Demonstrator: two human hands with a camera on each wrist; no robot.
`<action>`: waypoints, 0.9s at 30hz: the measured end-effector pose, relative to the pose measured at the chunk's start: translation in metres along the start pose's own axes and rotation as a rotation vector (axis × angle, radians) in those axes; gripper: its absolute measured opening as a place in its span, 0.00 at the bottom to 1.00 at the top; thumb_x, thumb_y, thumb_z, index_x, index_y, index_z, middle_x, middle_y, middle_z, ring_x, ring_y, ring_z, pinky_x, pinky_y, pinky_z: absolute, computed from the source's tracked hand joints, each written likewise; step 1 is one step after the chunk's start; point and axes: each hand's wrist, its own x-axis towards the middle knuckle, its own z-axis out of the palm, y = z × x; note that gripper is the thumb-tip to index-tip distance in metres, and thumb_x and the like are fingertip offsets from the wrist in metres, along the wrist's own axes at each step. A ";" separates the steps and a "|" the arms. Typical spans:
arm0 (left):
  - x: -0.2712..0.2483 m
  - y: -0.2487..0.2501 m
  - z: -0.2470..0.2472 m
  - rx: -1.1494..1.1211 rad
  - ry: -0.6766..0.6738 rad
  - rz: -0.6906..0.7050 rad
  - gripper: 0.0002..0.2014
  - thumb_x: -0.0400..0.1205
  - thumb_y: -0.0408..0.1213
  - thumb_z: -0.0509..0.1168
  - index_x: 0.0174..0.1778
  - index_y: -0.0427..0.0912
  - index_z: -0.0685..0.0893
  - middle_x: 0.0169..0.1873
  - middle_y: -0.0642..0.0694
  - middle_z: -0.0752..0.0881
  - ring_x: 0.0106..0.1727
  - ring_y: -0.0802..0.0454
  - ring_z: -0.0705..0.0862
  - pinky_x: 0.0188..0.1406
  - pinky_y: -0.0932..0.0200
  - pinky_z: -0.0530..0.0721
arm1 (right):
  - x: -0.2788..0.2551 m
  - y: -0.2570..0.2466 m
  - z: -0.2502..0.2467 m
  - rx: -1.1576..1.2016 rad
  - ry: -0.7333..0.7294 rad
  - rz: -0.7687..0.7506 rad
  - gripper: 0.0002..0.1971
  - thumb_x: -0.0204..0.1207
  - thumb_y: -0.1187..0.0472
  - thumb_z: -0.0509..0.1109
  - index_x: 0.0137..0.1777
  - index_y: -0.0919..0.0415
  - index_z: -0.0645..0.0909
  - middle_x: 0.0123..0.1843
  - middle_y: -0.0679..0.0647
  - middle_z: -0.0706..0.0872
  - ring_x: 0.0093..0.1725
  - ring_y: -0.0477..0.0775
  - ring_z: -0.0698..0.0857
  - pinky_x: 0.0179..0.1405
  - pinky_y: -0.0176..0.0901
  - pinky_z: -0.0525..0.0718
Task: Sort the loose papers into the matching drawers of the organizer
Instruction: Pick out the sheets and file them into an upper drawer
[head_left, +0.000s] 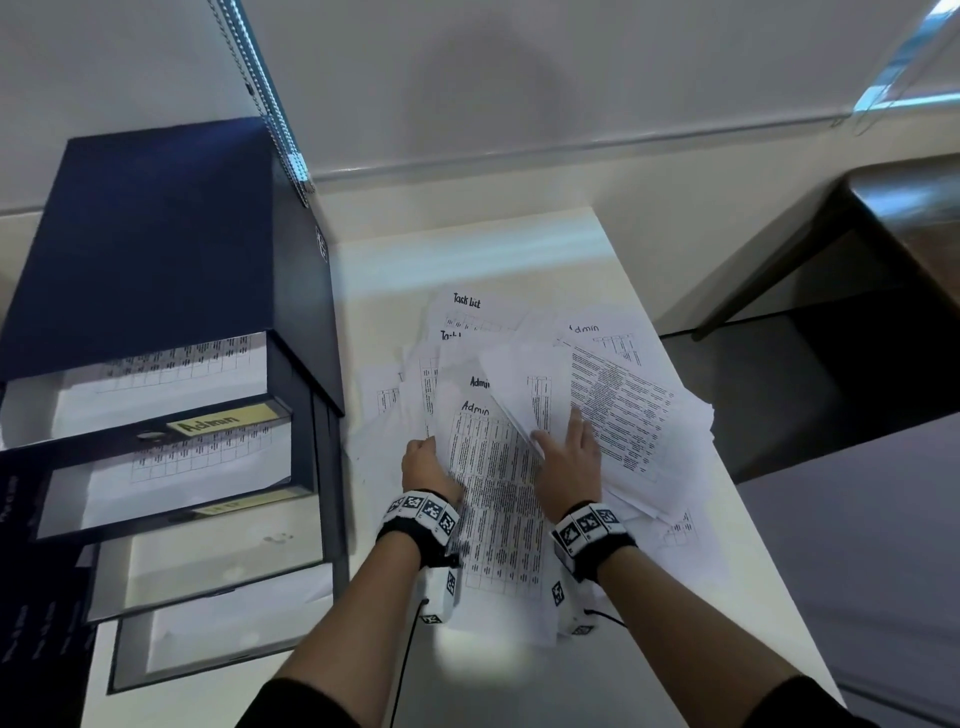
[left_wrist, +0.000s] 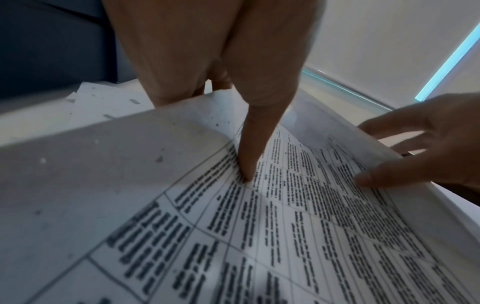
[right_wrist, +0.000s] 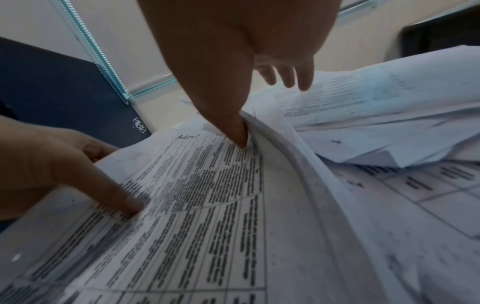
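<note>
1. Many loose papers lie in a spread heap on the white bench, just right of the organizer; headings "Task List" and "Admin" show on several sheets.
2. One "Admin" sheet with a printed table lies uppermost at the near middle of the heap, between the two hands; in the wrist views it bows upward rather than lying flat.
3. Left hand grips the left edge of that sheet; the left wrist view shows its thumb pressed on the printed face with the other fingers curled under the paper's edge.
4. Right hand has its fingers spread and fairly straight; its thumb presses at the right edge of the Admin sheet where a neighbouring bundle of papers curls up, and its other fingers reach over the dense-text pages on the right of the heap; it holds nothing closed in its fingers.
5. Both wrists carry black bands with black-and-white square markers; dark sleeves show at the forearms.
6. Dark blue, the organizer stands on the bench at left with several drawers pulled out in steps; the upper drawers hold printed sheets, and one drawer front bears a yellow label reading "Admin"; the other labels are too blurred to read.
7. Behind the bench are a pale wall and a beaded blind cord; a dark table stands at right, well apart.
</note>
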 end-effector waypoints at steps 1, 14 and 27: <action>0.000 0.000 -0.002 0.005 -0.005 -0.005 0.34 0.67 0.26 0.78 0.70 0.32 0.75 0.66 0.38 0.73 0.70 0.40 0.75 0.72 0.55 0.73 | 0.001 0.003 0.001 0.034 0.007 -0.001 0.19 0.76 0.71 0.66 0.65 0.54 0.83 0.79 0.70 0.68 0.77 0.73 0.70 0.79 0.60 0.62; -0.027 0.005 -0.021 -0.563 0.214 0.168 0.30 0.73 0.16 0.71 0.66 0.50 0.83 0.42 0.49 0.85 0.42 0.55 0.84 0.47 0.67 0.85 | 0.031 0.026 -0.024 1.059 -0.271 0.406 0.17 0.80 0.62 0.72 0.68 0.65 0.82 0.59 0.60 0.89 0.56 0.63 0.87 0.62 0.63 0.86; -0.048 -0.016 -0.111 -0.429 0.489 0.213 0.11 0.87 0.32 0.60 0.63 0.35 0.83 0.46 0.45 0.85 0.45 0.48 0.83 0.50 0.54 0.83 | 0.011 0.032 -0.011 0.944 -0.461 0.453 0.22 0.75 0.64 0.77 0.69 0.64 0.81 0.60 0.64 0.89 0.50 0.60 0.90 0.53 0.54 0.90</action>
